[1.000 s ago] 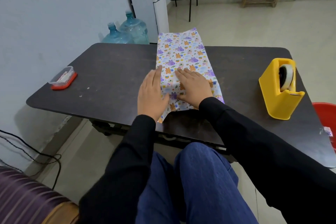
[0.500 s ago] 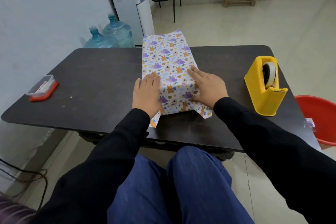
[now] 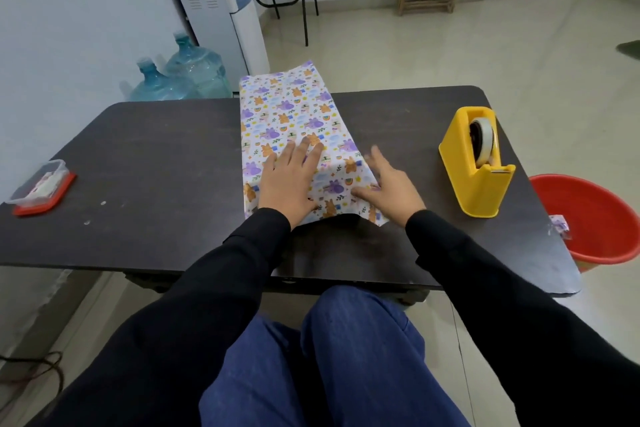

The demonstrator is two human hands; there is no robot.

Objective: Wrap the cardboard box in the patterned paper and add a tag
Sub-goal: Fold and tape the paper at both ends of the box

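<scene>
The patterned paper (image 3: 294, 114), white with purple and orange animals, is folded over the cardboard box in the middle of the dark table (image 3: 156, 166); the box itself is hidden under it. The paper's far end sticks out past the table's back edge. My left hand (image 3: 289, 180) lies flat with straight fingers on top of the paper near its near end. My right hand (image 3: 388, 184) is at the paper's right side, fingers spread and slightly blurred, thumb on the paper. No tag is visible.
A yellow tape dispenser (image 3: 478, 163) stands on the table's right part. A small clear container on a red lid (image 3: 43, 187) sits at the left edge. A red bucket (image 3: 595, 218) stands beside the table at right. Water bottles (image 3: 187, 76) are behind.
My left hand has slid from the paper's left side onto its top. My right hand has moved off the top to the right side. The camera view has shifted.
</scene>
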